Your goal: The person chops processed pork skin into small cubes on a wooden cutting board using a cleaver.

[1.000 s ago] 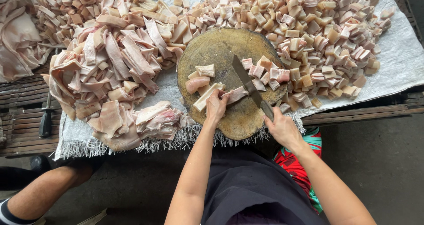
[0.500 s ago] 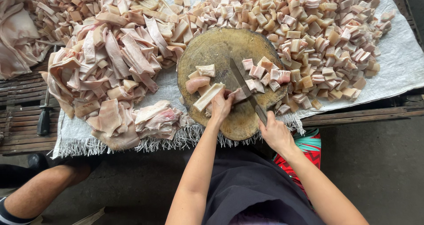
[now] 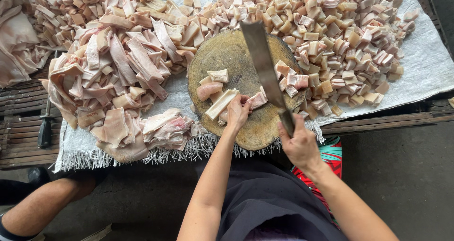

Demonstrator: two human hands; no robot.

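While the left hand (image 3: pixel 238 111) pins a pork strip (image 3: pixel 221 104) at frame centre, the right hand (image 3: pixel 299 144), clenched on the raised cleaver (image 3: pixel 265 68), could nick those fingertips.

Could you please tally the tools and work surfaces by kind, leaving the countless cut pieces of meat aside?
Cleaver, gripped by the right hand: 1
Round wooden chopping block: 1
Dark-handled tool lying on the slats at the left: 1
White cloth under the meat: 1
Total: 4
The left hand steadies a meat strip.
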